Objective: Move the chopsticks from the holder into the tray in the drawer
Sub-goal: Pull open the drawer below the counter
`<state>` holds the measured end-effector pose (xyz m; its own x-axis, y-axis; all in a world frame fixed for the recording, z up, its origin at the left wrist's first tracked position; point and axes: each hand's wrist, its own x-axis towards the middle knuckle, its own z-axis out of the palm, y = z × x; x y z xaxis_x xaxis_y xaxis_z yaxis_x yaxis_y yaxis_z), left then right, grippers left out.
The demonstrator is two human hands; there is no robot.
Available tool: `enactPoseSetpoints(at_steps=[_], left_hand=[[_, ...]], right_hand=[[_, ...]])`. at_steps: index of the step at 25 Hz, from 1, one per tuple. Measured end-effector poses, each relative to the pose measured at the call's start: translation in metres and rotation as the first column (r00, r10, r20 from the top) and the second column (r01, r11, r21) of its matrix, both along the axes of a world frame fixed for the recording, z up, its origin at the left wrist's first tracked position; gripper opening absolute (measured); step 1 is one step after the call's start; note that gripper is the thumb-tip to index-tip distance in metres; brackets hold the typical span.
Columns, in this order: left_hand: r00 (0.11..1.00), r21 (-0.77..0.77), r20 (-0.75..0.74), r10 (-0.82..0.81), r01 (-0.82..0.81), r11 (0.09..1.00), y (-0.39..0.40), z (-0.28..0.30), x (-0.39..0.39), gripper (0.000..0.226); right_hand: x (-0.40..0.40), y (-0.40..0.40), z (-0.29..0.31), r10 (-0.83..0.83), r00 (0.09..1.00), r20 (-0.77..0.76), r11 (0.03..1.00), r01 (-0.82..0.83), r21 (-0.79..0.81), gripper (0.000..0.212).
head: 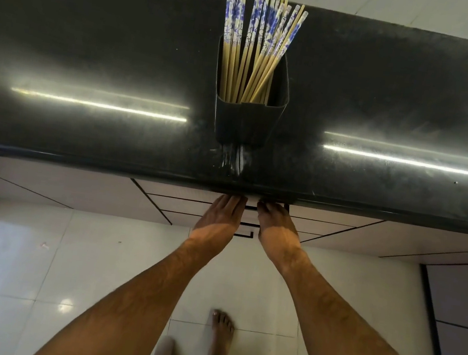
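Black and shiny, the bench (92, 69) fills the top half of the head view. A dark holder (248, 113) stands in the top middle of the frame, near the front edge. The chopsticks (261, 32) all stand in it, blue and white ends up, so they are easy to pick. Just below the bench edge, in the middle of the frame, both hands reach for the top drawer (194, 194). The left hand (221, 217) and the right hand (276, 227) sit side by side. Their fingertips go under the edge, likely to pull the drawer open. How the fingers curl is hidden. The drawer looks closed, so no tray shows yet. A bare foot (221, 333) stands on the white floor (6, 266) below.
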<state>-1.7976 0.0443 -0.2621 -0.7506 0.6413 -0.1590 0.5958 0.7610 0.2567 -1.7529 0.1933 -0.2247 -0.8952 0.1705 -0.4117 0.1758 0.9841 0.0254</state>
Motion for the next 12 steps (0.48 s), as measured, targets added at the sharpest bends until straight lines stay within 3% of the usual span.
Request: enactPoseSetpoints(at_steps=[6,9,12], left_hand=[[0.985,0.025,-0.118,-0.125,0.128,0.991,0.021,0.004,0.005,0.084],[0.999,0.106,-0.013,-0.046,0.047,0.993,0.037,0.007,0.005,0.066],[0.999,0.090,0.048,-0.001,-0.003,0.996,0.040,0.009,0.006,0.050]], right_hand=[[-0.010,0.014,-0.003,-0.059,0.998,-0.017,0.997,0.058,-0.042,0.050],[-0.007,0.016,-0.004,-0.051,0.999,-0.013,0.998,0.050,-0.050,0.051],[-0.008,0.014,-0.003,-0.075,0.997,-0.021,0.996,0.074,-0.048,0.046]])
